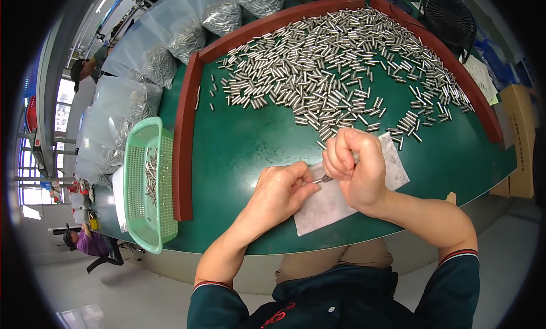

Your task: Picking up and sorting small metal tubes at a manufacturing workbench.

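Observation:
My left hand [280, 191] and my right hand [355, 169] meet over a white sheet [324, 206] on the green table [244, 141]. Between their fingertips they pinch one small metal pin [322, 180]. My right hand is curled into a fist around more pins, which are mostly hidden. A large spread of shiny metal pins [335, 61] lies just beyond my hands, inside a red raised border [183, 141].
A green plastic basket [149, 186] with some pins in it sits at the table's left edge. Clear bags of pins [170, 44] are heaped at the far left. A black fan [449, 16] stands at the far right. Other people are at the left.

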### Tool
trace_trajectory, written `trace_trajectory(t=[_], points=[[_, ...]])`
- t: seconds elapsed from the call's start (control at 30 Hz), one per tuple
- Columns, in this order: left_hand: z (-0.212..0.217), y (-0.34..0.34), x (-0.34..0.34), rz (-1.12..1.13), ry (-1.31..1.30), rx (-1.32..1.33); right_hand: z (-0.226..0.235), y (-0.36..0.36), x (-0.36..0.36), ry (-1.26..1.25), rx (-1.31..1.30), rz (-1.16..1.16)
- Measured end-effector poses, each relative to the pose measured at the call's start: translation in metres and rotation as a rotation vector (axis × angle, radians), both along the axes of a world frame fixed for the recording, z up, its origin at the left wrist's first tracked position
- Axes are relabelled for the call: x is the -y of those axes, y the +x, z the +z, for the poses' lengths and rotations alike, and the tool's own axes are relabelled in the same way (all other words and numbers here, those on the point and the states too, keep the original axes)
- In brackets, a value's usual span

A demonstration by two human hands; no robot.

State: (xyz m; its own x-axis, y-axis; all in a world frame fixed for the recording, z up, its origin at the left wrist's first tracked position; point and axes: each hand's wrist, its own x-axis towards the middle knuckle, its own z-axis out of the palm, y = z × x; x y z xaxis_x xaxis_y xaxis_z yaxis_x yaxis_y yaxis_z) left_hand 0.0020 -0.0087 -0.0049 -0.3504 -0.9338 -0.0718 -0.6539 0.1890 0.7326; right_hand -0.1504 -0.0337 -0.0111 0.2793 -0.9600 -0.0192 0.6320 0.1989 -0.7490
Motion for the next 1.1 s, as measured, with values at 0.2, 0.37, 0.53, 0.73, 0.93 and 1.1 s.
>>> trace_trajectory(t=[0.2, 0.37, 0.53, 0.73, 0.93, 1.1], points=[[0.001, 0.001, -0.001, 0.042, 0.056, 0.007, 0.000, 0.000, -0.002, 0.034, 0.001, -0.008], [0.000, 0.000, -0.002, 0.056, 0.071, 0.011, 0.000, -0.001, -0.003, 0.023, 0.031, 0.006], [-0.002, -0.001, -0.001, 0.083, 0.094, -0.021, -0.002, 0.003, -0.006, -0.061, -0.071, -0.022], [0.001, -0.002, 0.004, 0.061, 0.097, -0.029, -0.001, 0.007, -0.009, -0.147, -0.140, -0.031], [0.007, 0.003, 0.003, 0.028, 0.095, -0.010, -0.002, 0.006, -0.007, -0.065, -0.098, -0.028], [-0.009, 0.029, 0.020, 0.139, 0.788, -1.166, -0.003, 0.001, -0.004, -0.024, -0.001, 0.018]])
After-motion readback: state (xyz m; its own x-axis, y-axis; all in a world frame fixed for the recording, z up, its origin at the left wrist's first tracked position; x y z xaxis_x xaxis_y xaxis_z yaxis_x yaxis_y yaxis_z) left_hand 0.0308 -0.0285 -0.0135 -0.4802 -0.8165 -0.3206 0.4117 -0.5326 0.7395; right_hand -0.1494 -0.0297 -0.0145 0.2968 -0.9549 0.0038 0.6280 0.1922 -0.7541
